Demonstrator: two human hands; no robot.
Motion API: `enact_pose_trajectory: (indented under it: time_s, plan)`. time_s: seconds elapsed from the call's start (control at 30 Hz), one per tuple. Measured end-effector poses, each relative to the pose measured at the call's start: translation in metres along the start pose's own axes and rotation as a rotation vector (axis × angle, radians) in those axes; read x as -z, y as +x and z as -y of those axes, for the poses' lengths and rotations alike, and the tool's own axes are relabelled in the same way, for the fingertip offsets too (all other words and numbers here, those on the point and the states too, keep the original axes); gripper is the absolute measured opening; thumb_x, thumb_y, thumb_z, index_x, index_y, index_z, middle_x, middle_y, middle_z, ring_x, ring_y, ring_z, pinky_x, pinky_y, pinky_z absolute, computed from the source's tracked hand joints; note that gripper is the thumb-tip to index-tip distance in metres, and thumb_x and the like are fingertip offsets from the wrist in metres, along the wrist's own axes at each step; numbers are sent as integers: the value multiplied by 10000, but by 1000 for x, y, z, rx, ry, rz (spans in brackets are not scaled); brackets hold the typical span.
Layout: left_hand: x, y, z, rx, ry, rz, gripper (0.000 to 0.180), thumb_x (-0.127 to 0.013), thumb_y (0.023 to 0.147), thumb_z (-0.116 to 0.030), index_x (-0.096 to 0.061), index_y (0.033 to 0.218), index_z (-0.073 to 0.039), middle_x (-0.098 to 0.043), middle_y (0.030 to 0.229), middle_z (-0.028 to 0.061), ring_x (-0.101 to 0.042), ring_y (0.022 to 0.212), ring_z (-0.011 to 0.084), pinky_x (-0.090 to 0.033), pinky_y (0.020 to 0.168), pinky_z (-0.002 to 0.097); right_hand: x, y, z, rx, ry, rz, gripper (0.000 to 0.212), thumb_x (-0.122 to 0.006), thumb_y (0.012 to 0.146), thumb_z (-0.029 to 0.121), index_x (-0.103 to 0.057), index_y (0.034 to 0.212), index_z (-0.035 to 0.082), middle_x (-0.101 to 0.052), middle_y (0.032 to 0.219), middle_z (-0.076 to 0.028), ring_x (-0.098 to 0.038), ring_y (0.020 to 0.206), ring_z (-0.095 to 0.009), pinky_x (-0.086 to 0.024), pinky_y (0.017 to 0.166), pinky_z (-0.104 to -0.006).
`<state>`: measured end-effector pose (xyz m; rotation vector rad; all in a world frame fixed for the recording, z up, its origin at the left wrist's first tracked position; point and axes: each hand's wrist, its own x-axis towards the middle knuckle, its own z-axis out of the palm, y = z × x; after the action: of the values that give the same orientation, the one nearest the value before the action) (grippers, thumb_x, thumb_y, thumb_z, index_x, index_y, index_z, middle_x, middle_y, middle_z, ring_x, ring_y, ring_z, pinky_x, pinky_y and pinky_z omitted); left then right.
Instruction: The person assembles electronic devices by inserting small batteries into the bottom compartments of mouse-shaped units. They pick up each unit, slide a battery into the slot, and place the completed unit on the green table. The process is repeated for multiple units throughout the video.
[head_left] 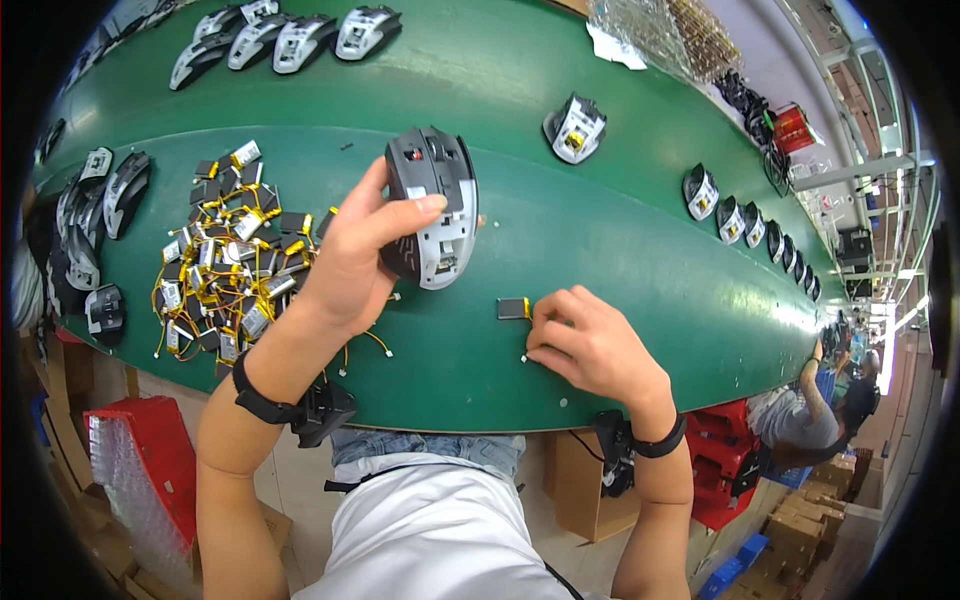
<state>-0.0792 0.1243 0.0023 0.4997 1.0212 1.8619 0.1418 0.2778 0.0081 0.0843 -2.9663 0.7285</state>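
My left hand [352, 245] is closed around a computer mouse shell [447, 215], dark grey and white, held above the green bench with its opened side showing. The thumb presses on its face. To the right, my right hand [585, 340] pinches the lead of a small battery [513, 309], a flat dark pack with a yellow end. A tiny white connector [524, 358] shows by the fingertips. Beside my left forearm spreads a heap of similar batteries [225, 255] with yellow and red wires.
Several mouse shells [305, 42] stand along the far left, and others [102, 205] lie stacked at the left edge. One mouse shell [577, 130] sits beyond my hands. A row of shells [730, 220] runs rightward toward another person [800, 415]. Red crates [720, 465] stand below the bench.
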Motion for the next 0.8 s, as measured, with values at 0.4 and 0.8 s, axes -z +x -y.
enact_pose_trajectory:
  time_s: [0.4,0.8]
  plan:
    - [4,-1,1,11,13,-7,488,-587,882,-133,-440,1323,12,-612,1161,170,-651,1045,304,-526,923,407,-38,27,33,-369,401,-434,63,-627,883,20,-609,935,-11,-651,858,-114,-625,741,-231,-505,708,-314]
    - [8,0,-1,3,-61,2,438,-587,896,-142,-454,1288,-1,-611,1133,158,-653,1034,279,-541,895,395,-37,51,42,-75,395,-497,287,-681,806,-68,-641,1082,-5,-682,941,-110,-681,823,-183,-551,714,-300]
